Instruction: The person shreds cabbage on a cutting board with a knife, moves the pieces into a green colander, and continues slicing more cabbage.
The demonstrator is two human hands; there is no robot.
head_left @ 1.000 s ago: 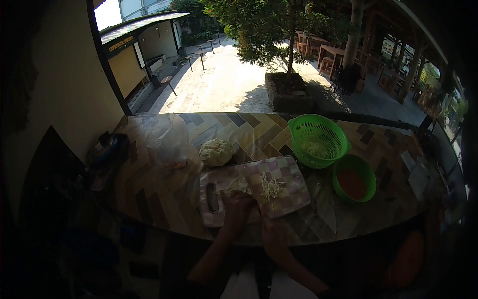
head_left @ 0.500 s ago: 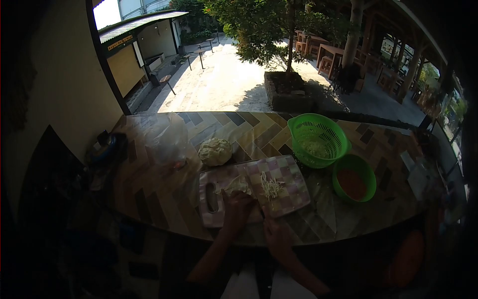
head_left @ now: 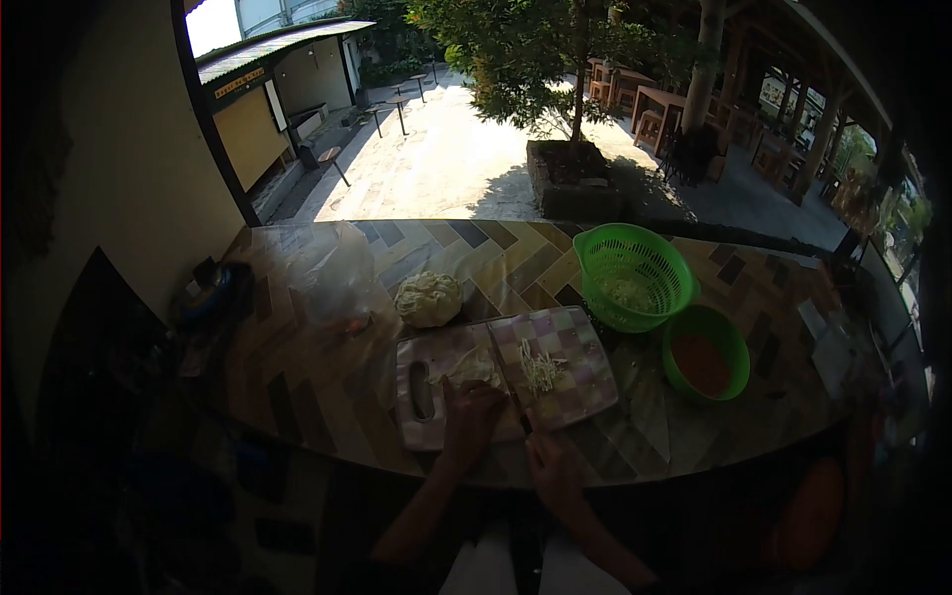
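A checkered cutting board (head_left: 585, 352) lies on the table in front of me. My left hand (head_left: 473, 415) is closed over pale cabbage leaves (head_left: 474, 369) on the board's left half. With fingers wrapped round its handle, my right hand (head_left: 550, 458) holds a knife (head_left: 512, 387), whose blade points up and away across the board, just right of the leaves. To the right of the blade sits a small pile of shredded cabbage (head_left: 540, 369). Behind the board's left part rests a round cabbage head (head_left: 428, 299).
A green colander (head_left: 635, 236) with pale shreds stands behind the board on the right. Beside it, a green bowl (head_left: 739, 362) holds something orange. A clear plastic bag (head_left: 332, 273) lies at the back left of the patterned table (head_left: 297, 397).
The knife blade shows more clearly between the leaves and the shreds, tilted slightly further left. My hands have barely moved.
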